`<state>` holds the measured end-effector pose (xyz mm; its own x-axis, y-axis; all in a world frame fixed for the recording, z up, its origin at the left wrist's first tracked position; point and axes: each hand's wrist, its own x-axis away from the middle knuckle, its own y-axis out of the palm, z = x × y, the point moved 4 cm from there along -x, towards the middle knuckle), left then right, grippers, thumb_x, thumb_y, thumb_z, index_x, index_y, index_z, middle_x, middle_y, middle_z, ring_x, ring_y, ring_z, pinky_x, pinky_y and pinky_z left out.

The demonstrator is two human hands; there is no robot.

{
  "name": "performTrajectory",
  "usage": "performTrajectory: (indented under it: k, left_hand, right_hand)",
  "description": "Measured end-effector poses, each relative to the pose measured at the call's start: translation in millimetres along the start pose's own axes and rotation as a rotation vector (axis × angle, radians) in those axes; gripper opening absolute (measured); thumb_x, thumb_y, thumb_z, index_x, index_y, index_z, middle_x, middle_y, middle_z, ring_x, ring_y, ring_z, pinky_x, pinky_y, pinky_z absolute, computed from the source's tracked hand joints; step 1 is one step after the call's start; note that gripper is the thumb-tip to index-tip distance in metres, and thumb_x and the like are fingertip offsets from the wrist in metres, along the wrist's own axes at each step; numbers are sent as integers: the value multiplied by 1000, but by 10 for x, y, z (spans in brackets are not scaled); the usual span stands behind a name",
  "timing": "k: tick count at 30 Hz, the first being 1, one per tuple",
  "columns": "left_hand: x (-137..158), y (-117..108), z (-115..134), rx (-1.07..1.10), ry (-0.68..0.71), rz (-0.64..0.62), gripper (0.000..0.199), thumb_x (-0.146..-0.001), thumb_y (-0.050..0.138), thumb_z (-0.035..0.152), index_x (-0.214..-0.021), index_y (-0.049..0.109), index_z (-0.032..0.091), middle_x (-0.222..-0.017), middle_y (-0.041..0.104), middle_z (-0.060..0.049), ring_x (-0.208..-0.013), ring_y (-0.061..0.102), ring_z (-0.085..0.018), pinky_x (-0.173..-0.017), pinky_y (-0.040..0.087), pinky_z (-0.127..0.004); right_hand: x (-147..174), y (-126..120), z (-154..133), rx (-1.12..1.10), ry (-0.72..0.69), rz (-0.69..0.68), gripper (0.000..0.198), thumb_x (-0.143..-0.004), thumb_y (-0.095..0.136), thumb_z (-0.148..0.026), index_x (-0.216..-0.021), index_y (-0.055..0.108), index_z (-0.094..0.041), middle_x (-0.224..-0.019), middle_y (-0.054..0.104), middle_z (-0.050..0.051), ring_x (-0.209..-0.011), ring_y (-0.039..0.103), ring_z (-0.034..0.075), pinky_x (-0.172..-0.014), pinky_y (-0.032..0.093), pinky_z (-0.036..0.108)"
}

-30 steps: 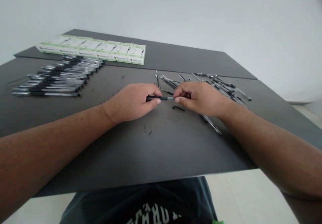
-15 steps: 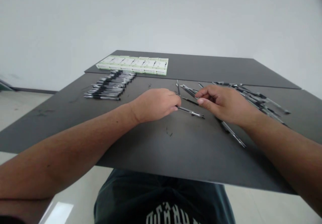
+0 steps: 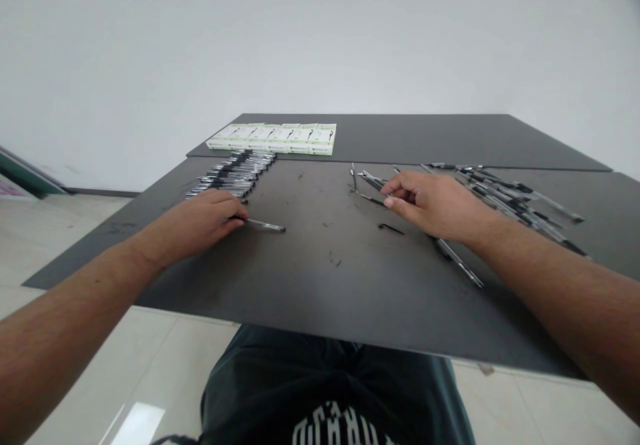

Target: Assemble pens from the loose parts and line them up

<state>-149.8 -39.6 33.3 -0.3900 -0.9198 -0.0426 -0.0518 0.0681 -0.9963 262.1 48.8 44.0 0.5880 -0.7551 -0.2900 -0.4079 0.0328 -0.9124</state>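
My left hand (image 3: 213, 213) is closed around a clear-barrelled pen (image 3: 267, 226), its dark end pointing right, in front of the row of pens (image 3: 233, 173) lying side by side at the left. My right hand (image 3: 430, 204) hovers low over loose pens, fingers curled and thumb close to the fingertips; what they hold, if anything, is hidden. Left of its fingertips lie thin pen parts (image 3: 355, 180) and a dark slim piece (image 3: 372, 200). A small black piece with a clip (image 3: 391, 229) lies in front of them. Under the right wrist a pen (image 3: 463, 264) sticks out.
White-and-green boxes (image 3: 280, 140) stand in a row at the back left. Several pens (image 3: 520, 198) lie in a loose pile at the right. A seam crosses the dark table (image 3: 320, 298), and dark marks dot its top.
My left hand has moved left with the pen, towards the row of pens. The small black clipped piece now shows on the table. My right hand has barely moved; the view has shifted slightly.
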Motion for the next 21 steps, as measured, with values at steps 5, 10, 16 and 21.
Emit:
performTrajectory:
  k: [5,10,16,21]
  left_hand:
    - [221,45,-452,-207,-86,-59,42,-109,43,41,-117,77,17,-121,74,-13,-119,63,-30,-113,44,-46]
    - [199,55,-765,-258,-145,-95,39,-104,47,39,-117,76,17,-117,74,-11,-112,61,-28,-109,44,-43]
    - [138,85,-920,-274,-198,-119,38,-101,48,39,-112,76,17,-110,75,-11,-104,61,-28,-101,45,-39]
    - [112,111,-950,-273,-225,-106,37,-100,47,38,-108,76,16,-106,74,-12,-101,63,-29,-95,47,-39]
  right_hand:
    - [3,32,14,4,-19,-19,30,-97,62,-41,-115,76,-23,-92,83,4,-82,78,22,-74,53,32]
    - [14,24,26,7,-33,-10,29,-98,61,-41,-116,76,-23,-92,83,4,-81,78,21,-74,54,32]
    - [15,7,28,9,-26,-3,27,-97,62,-40,-116,76,-25,-92,83,3,-82,78,22,-76,55,33]
    - [18,-2,27,7,-31,-5,28,-97,63,-40,-117,76,-24,-92,84,3,-81,78,22,-75,54,33]
